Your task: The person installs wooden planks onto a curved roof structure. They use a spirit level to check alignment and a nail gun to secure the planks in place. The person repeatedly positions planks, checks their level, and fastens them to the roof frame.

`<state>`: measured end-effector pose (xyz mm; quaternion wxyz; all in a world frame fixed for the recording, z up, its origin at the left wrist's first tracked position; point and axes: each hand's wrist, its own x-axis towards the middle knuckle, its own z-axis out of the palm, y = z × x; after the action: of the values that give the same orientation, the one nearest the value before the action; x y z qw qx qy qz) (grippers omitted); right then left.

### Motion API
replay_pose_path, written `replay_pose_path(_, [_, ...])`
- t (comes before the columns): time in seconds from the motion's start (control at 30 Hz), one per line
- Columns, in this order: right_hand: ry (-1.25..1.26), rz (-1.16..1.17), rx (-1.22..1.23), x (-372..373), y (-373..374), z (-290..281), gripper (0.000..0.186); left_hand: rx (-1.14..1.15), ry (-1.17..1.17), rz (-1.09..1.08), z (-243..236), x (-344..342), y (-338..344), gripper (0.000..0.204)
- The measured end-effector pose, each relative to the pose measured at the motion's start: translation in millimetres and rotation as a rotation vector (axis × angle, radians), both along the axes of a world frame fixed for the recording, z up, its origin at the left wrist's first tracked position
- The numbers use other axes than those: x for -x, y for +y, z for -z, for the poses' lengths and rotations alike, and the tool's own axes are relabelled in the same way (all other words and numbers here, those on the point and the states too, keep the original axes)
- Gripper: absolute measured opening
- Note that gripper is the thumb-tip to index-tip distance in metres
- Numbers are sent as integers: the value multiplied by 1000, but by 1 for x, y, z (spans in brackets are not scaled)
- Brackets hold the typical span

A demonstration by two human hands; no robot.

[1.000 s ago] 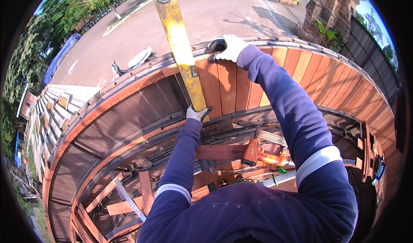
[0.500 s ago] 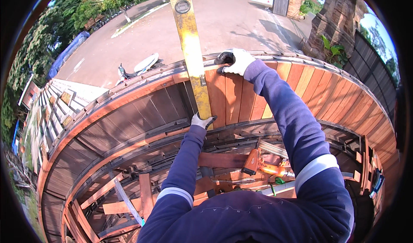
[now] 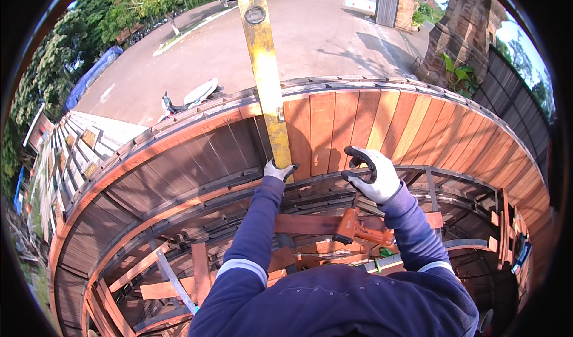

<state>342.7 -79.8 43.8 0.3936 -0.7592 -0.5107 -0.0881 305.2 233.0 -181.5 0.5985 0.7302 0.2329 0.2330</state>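
A long, worn yellow spirit level (image 3: pixel 265 68) lies across the curved wooden rim, its far end over the paving beyond. My left hand (image 3: pixel 279 170), in a white glove with dark fingertips, grips the level's near end. To the right of the level runs a row of reddish-brown boards (image 3: pixel 352 125) set side by side. My right hand (image 3: pixel 376 176), gloved the same way, hangs over the boards' inner edge with fingers curved apart and nothing between them. Just below it, an orange power tool (image 3: pixel 352 226) rests on a loose plank (image 3: pixel 307 223).
Loose wood pieces (image 3: pixel 203 268) and dark curved framing (image 3: pixel 161 209) fill the space below my arms. A green cord (image 3: pixel 382 253) lies by the tool. Outside the rim are a parked motorbike (image 3: pixel 194 92), a paved yard (image 3: pixel 316 33) and a stone pillar (image 3: pixel 456 33).
My right hand has left the outer rim and come back toward me, over the inner edge of the boards. My left hand still grips the level, whose far end has shifted slightly right in view.
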Motion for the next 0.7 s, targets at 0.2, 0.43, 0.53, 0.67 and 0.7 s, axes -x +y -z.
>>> replay_pose_path(0.2, [167, 337, 766, 79, -103, 120, 91, -24, -34, -40, -11, -5, -15, 27])
replay_pose_path(0.43, [105, 423, 831, 85, -110, 164, 81, 146, -80, 41, 13, -12, 1, 35])
replay_pose_path(0.53, [16, 440, 767, 76, -106, 172, 83, 240, -120, 45, 22, -14, 9, 35])
replay_pose_path(0.67, [118, 353, 884, 65, -103, 148, 86, 225, -74, 39, 24, -14, 12, 36])
replay_pose_path(0.7, [228, 361, 858, 63, -93, 116, 73, 215, -99, 24, 22, -13, 11, 32])
